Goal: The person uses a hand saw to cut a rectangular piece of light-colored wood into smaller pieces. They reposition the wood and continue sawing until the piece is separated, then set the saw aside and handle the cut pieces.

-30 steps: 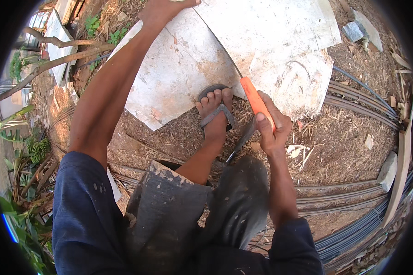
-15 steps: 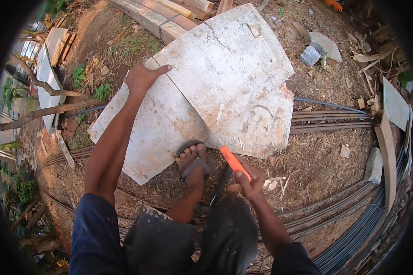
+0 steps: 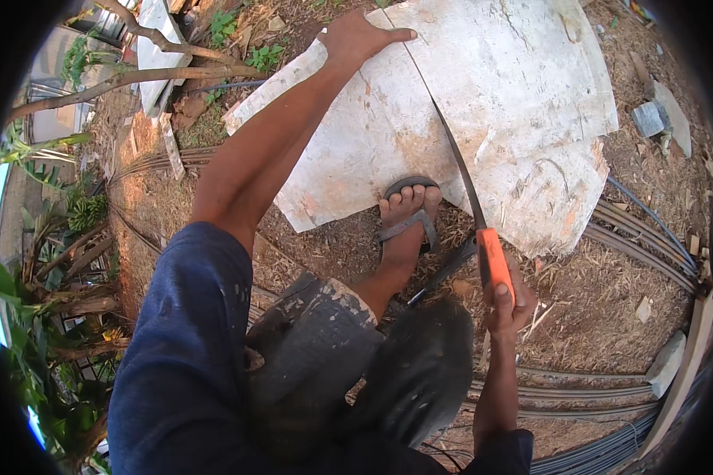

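Note:
My left hand (image 3: 355, 41) grips the top left edge of the stained white sheets (image 3: 531, 71) on the ground, its thumb out along the surface. In my right hand (image 3: 507, 305) is the orange handle (image 3: 494, 261) of a handsaw, whose long dark blade (image 3: 461, 162) runs diagonally across the sheets, its far part beside my left hand. My sandalled foot (image 3: 400, 226) rests at the sheets' lower edge, partly on them. A dark tool (image 3: 444, 269) lies on the ground between the foot and my right hand, partly hidden.
Branches (image 3: 135, 79), white panels (image 3: 157, 47) and banana plants (image 3: 87, 214) stand at the left. Steel rods (image 3: 626, 237), concrete blocks (image 3: 664, 366) and a plank (image 3: 681, 380) lie at the right, with stone pieces (image 3: 648, 119) above them.
My right hand has drawn the saw back toward my body, so more blade shows below the sheets. My left hand stays on the edge. The whole view has shifted with my head.

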Demonstrator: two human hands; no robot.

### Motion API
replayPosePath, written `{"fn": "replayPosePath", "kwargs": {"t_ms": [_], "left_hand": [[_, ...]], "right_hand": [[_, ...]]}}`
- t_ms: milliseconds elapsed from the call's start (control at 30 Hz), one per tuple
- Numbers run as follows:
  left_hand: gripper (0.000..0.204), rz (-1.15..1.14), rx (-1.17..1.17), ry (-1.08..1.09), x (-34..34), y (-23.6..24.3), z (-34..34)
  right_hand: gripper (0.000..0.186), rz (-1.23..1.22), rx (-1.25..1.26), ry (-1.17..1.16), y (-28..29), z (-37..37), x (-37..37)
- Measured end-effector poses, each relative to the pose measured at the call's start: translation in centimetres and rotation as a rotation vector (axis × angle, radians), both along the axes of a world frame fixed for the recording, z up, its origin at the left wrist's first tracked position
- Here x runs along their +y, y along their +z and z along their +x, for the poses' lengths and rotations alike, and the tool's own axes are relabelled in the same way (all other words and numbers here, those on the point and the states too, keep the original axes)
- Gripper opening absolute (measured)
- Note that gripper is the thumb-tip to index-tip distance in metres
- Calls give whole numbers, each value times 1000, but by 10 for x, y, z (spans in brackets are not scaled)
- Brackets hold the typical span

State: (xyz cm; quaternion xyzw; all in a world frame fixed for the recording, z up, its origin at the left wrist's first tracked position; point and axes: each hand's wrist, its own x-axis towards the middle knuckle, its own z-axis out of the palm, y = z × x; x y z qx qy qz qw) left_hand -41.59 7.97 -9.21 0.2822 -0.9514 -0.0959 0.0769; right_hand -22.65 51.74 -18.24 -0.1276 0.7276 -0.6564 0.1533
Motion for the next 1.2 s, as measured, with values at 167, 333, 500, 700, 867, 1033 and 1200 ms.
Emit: {"fn": "replayPosePath", "kwargs": {"t_ms": [167,333,500,700,867,1033,1200], "left_hand": [[101,24,18,10,5,2,2],[89,28,-32,134,4,0,-5],[84,102,94,24,18,17,3],[100,81,66,55,15,19,6],[92,129,20,50,3,4,2],[97,149,-64,-67,-3,13,6],[113,40,-81,-72,-14,-2,-4]], "right_hand": [[56,273,-153,58,40,25,37],[54,215,26,6,84,59,82],[44,68,73,62,7,5,11],[49,167,-118,50,32,39,72],[51,73,122,-3,63,50,101],[39,60,-20,47,4,-20,-2],[47,56,56,41,32,6,43]]}}
